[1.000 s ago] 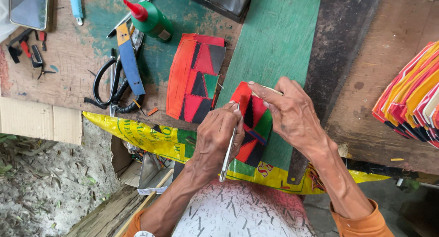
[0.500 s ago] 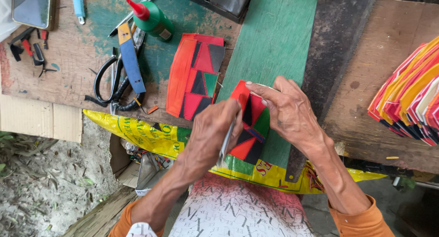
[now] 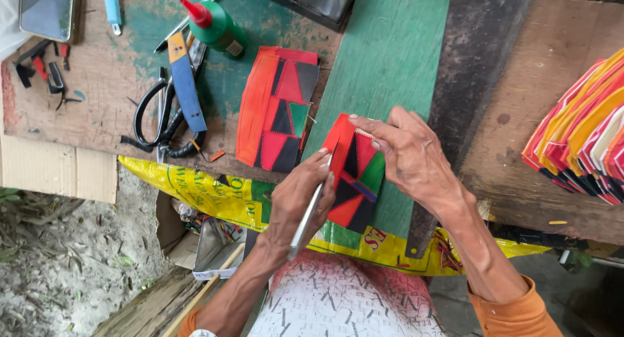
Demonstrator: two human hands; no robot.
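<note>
My left hand (image 3: 296, 197) grips a thin metal tool (image 3: 309, 217), its tip against the left edge of a small patchwork piece (image 3: 354, 174) of red, black and green triangles. That piece lies on a green board (image 3: 390, 57). My right hand (image 3: 409, 158) presses down on the piece's top and right side with spread fingers. A second, larger patchwork piece (image 3: 276, 109) in red, orange, black and green lies just to the left, untouched.
Black-handled scissors (image 3: 153, 113), a blue strip (image 3: 185, 83) and a green glue bottle with a red tip (image 3: 214, 25) lie at the upper left. A stack of coloured folded pieces (image 3: 585, 135) sits at the right. A yellow sack (image 3: 214, 194) hangs over the bench's front edge.
My left hand has shifted slightly along the piece's left edge with the tool. The right hand stays pressed on the piece. The view has drifted a little.
</note>
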